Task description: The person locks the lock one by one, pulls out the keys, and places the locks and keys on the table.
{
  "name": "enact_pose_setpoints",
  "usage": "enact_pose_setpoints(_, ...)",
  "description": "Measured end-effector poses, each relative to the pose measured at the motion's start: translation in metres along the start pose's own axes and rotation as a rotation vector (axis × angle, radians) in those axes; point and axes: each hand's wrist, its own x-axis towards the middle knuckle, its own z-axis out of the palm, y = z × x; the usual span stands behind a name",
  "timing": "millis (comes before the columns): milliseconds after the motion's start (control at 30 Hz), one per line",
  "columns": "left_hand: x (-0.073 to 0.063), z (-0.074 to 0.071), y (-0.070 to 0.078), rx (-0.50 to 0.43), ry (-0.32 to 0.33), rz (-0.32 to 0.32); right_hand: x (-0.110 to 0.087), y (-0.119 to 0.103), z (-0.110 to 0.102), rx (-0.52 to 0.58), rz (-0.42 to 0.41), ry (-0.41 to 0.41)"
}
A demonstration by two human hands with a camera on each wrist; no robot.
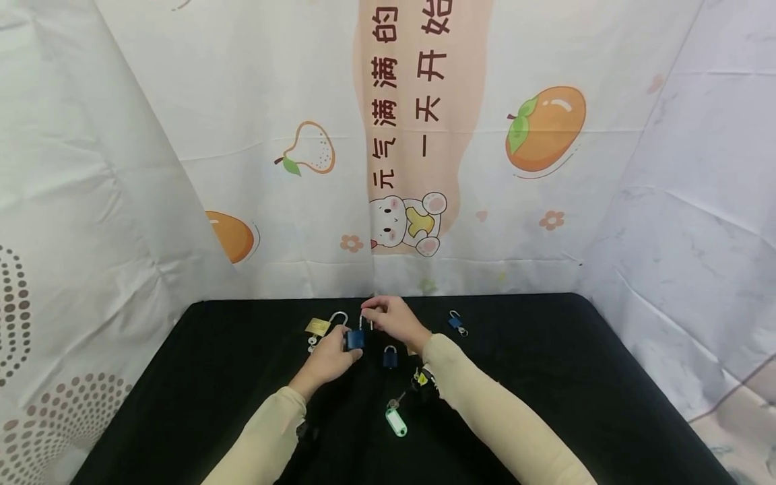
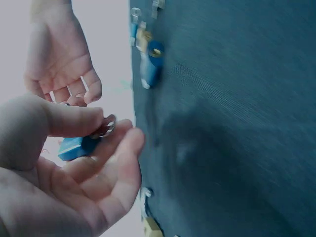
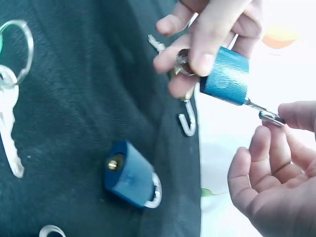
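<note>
Up off the black table, my left hand (image 1: pixel 327 358) holds a blue padlock (image 1: pixel 356 339) between thumb and fingers. Its shackle (image 3: pixel 270 117) stands open, swung out from the body, and my right hand (image 1: pixel 395 320) pinches the end of it. A metal ring (image 3: pixel 183 63), perhaps with a key, shows at the padlock's bottom under my left thumb; the keyhole is hidden. Below and between the hands, another blue padlock (image 3: pixel 131 173) lies on the cloth with its shackle closed. In the left wrist view the held padlock (image 2: pixel 79 146) is partly covered by the thumb.
Left of my hands lies a brass padlock (image 1: pixel 318 327) with its shackle open and keys beside it. A small open blue padlock (image 1: pixel 455 322) with a key lies to the right. Nearer me are a green key tag (image 1: pixel 397 423) with keys and a yellow tag (image 1: pixel 422 379).
</note>
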Motion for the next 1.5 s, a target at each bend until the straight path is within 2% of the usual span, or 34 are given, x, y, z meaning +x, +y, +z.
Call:
enact_pose_setpoints(100, -0.001, -0.002, 0.006, -0.086, 0.002, 0.003, -0.003, -0.006, -0.005, 0.045, 0.003, 0.047)
enact_pose_setpoints(200, -0.001, -0.002, 0.012, -0.138, 0.009, 0.015, -0.007, -0.011, -0.008, 0.131, -0.007, 0.045)
enact_pose_setpoints(400, 0.000, -0.003, 0.020, -0.239, 0.016, 0.037, -0.012, -0.009, -0.016, 0.377, -0.088, -0.061)
enact_pose_setpoints(567, 0.003, -0.004, 0.023, -0.234, 0.035, 0.068, -0.016, -0.007, -0.023, 0.457, -0.107, -0.106)
enact_pose_setpoints(800, 0.004, 0.000, 0.024, -0.176, 0.040, 0.080, -0.019, -0.008, -0.026, 0.403, -0.080, -0.070)
enact_pose_setpoints(1100, 0.004, 0.002, 0.027, -0.183, -0.005, 0.118, -0.018, -0.009, -0.030, 0.236, -0.016, -0.017)
enact_pose_setpoints(1267, 0.005, 0.002, 0.030, -0.159, -0.043, 0.143, -0.018, -0.006, -0.032, 0.123, -0.038, -0.005)
enact_pose_setpoints(1500, 0.008, 0.002, 0.034, -0.153, -0.036, 0.152, -0.017, -0.001, -0.033, 0.048, -0.099, 0.013)
